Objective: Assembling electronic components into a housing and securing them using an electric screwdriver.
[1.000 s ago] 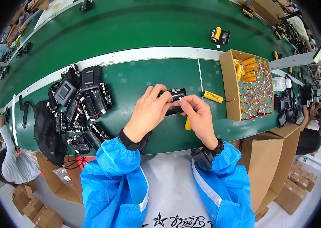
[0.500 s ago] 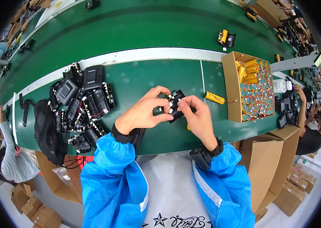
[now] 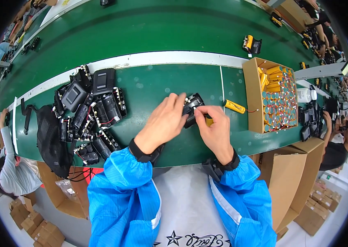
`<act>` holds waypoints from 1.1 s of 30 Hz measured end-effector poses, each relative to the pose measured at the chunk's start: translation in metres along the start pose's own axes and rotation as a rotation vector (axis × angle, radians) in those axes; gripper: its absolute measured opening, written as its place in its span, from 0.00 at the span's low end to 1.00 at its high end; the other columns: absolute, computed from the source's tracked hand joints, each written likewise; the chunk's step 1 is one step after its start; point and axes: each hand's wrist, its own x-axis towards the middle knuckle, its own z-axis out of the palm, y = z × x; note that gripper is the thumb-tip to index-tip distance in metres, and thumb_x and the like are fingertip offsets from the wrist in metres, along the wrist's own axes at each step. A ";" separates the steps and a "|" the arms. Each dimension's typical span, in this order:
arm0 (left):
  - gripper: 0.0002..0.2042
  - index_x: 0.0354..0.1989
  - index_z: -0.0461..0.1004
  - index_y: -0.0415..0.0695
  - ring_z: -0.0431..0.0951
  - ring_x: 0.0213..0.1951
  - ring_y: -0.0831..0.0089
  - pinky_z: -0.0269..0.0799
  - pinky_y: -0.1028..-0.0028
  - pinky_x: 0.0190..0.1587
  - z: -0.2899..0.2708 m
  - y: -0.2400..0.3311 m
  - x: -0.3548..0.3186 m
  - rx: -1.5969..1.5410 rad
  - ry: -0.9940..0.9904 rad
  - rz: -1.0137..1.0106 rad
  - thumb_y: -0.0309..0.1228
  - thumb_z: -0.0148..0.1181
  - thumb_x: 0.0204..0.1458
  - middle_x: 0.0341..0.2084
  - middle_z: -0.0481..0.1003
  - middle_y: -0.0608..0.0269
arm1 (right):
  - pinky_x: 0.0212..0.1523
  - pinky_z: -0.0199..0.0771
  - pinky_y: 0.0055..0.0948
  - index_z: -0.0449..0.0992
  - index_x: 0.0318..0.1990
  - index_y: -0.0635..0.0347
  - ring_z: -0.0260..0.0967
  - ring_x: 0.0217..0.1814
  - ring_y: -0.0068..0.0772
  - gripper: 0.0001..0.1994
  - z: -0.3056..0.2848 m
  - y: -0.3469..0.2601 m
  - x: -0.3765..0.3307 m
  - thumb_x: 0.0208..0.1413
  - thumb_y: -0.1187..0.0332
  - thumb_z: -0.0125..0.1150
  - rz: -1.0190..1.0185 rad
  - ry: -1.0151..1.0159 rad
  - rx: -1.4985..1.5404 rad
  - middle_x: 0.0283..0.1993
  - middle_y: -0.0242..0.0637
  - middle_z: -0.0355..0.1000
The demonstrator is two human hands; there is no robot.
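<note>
A small black plastic housing (image 3: 194, 103) with a strip of metal contacts or board along one edge lies in front of me on the green bench. My left hand (image 3: 161, 123) is at its left side, its fingers slanting up along the edge and partly smeared by motion. The thumb and forefinger of my right hand (image 3: 216, 129) are pressed together on the housing's near right part. Under that hand a yellow battery (image 3: 209, 122) peeks out, mostly covered. To the right, a loose yellow battery (image 3: 235, 106) with a thin wire and connector lies on the bench.
At left sits a heap of black housings (image 3: 87, 107) beside a black mesh bag (image 3: 50, 138). A carton of yellow batteries (image 3: 246, 94) stands at right, near a white bottle (image 3: 304, 94). Beyond the white rail, a green belt (image 3: 174, 33) carries a housing with a battery (image 3: 251, 44).
My left hand has come off its pinch on a small white connector and moved up along the housing. The right hand stays at the housing. Parts on the far belt have shifted right.
</note>
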 end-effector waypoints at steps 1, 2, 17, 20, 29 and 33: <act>0.22 0.49 0.68 0.34 0.74 0.43 0.53 0.73 0.61 0.44 0.002 0.003 0.000 0.068 0.001 0.017 0.30 0.67 0.47 0.40 0.70 0.50 | 0.45 0.71 0.28 0.80 0.36 0.62 0.73 0.40 0.31 0.03 0.000 0.002 0.002 0.55 0.73 0.65 -0.120 0.068 -0.074 0.35 0.35 0.76; 0.22 0.49 0.67 0.33 0.74 0.43 0.53 0.73 0.61 0.44 0.004 0.006 -0.001 0.136 0.003 0.034 0.30 0.66 0.48 0.40 0.70 0.50 | 0.47 0.70 0.30 0.80 0.35 0.61 0.72 0.42 0.34 0.03 0.000 0.005 0.004 0.53 0.73 0.66 -0.241 0.135 -0.147 0.38 0.36 0.76; 0.23 0.53 0.66 0.31 0.74 0.45 0.52 0.73 0.60 0.46 0.015 0.008 0.003 0.170 -0.027 0.012 0.29 0.62 0.51 0.42 0.70 0.49 | 0.53 0.69 0.34 0.82 0.37 0.60 0.68 0.54 0.41 0.06 0.014 0.021 0.016 0.51 0.74 0.68 -0.159 0.125 -0.090 0.51 0.41 0.71; 0.23 0.52 0.66 0.31 0.74 0.45 0.52 0.73 0.60 0.46 0.015 0.007 0.003 0.169 -0.021 0.016 0.29 0.62 0.51 0.41 0.70 0.49 | 0.52 0.69 0.34 0.82 0.37 0.61 0.68 0.55 0.42 0.05 0.011 0.021 0.020 0.51 0.74 0.67 -0.156 0.083 -0.083 0.52 0.41 0.70; 0.15 0.43 0.67 0.32 0.73 0.40 0.56 0.72 0.64 0.43 0.019 0.007 0.004 0.199 0.011 0.071 0.28 0.61 0.51 0.37 0.70 0.50 | 0.55 0.68 0.34 0.81 0.34 0.63 0.66 0.57 0.42 0.03 0.014 0.013 0.025 0.51 0.76 0.65 -0.055 0.041 -0.106 0.53 0.41 0.69; 0.14 0.42 0.67 0.32 0.73 0.40 0.56 0.72 0.64 0.43 0.019 0.007 0.007 0.214 -0.002 0.082 0.27 0.60 0.51 0.36 0.70 0.50 | 0.55 0.67 0.35 0.80 0.32 0.64 0.66 0.57 0.42 0.02 0.018 0.007 0.029 0.50 0.77 0.65 -0.012 0.077 -0.167 0.52 0.42 0.69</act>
